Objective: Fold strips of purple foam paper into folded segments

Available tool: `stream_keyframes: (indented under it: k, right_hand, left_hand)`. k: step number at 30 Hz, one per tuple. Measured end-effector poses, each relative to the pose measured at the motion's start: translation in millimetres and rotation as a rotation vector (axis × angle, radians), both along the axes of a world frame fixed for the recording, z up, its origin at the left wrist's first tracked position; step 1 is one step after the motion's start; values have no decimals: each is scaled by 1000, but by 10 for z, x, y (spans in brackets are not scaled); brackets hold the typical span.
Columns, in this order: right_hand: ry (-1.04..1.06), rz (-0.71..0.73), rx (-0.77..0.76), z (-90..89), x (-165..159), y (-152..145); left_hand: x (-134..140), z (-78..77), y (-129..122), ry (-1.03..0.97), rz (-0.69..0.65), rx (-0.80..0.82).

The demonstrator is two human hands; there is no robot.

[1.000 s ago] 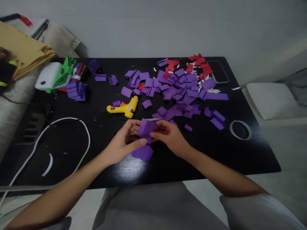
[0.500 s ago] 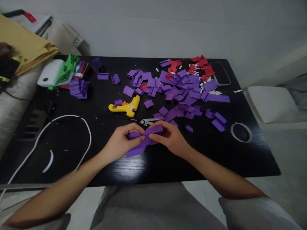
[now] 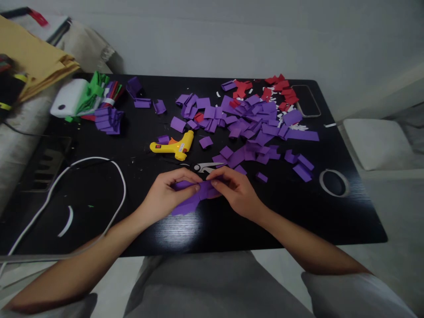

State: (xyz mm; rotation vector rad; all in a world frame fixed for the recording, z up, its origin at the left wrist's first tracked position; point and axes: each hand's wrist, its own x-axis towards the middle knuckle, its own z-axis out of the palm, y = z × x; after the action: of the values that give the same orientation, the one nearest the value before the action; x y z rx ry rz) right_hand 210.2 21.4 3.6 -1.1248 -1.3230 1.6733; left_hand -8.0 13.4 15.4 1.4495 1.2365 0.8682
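A folded piece of purple paper (image 3: 187, 205) is held between my two hands, low over the front of the black table. My left hand (image 3: 170, 192) pinches its left part between thumb and fingers. On its right part, my right hand (image 3: 233, 187) has thumb and fingertips closed. Part of the paper is hidden behind my fingers. Just beyond the hands lie scissors (image 3: 207, 167) with the blades pointing right. A yellow glue gun (image 3: 172, 148) rests a little farther back.
Purple paper pieces (image 3: 265, 128) are heaped across the back, with red scraps (image 3: 288, 97) behind them. A tape roll (image 3: 334, 183) lies at right. A white cable (image 3: 121, 176) loops at left. Bundled paper strips (image 3: 96, 90) lie by a white device (image 3: 66, 98).
My right fingers and thumb have shifted on the purple paper, and its raised right fold now looks pressed flatter. My left hand keeps nearly the same hold.
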Motion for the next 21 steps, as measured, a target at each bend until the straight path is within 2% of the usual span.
stream_keyframes:
  k: [3,6,14,17,21]
  right_hand:
    - [134,27,-158,23,12,17]
    - [185,44,-207,29,10,29]
    - [62,12,-174,-32,-35,52]
    - [37,15,-127,-45,-31,47]
    - [-76,45,-37,-29,-15,37]
  left_hand:
    - [-6,19,-16,25,-3,-4]
    - [-6,33,-32,68,-20,-7]
    - [-40,82,-36,123,-133,149]
    - [-50,83,-29,108,-141,79]
    - [-36,40,-17,185,-152,20]
